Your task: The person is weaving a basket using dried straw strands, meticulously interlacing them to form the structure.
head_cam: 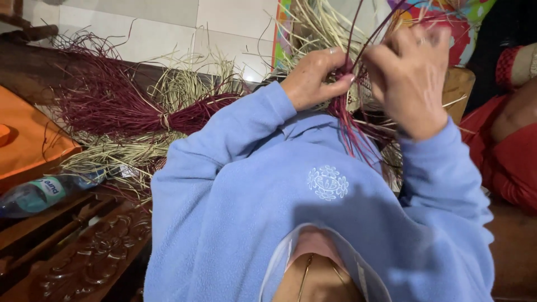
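At far left a clear plastic water bottle (pixel 42 193) lies on dark carved wood (pixel 84 263). Beside it, a tied bundle of dark red reeds (pixel 128 114) rests over pale straw (pixel 112 154). At centre, a person in a light blue fleece (pixel 251 196) works: the left hand (pixel 313 78) pinches red weaving strands (pixel 347 120), fingers closed on them. The right hand (pixel 411 78) grips the same strands higher up. Red cloth (pixel 512 156) lies at right.
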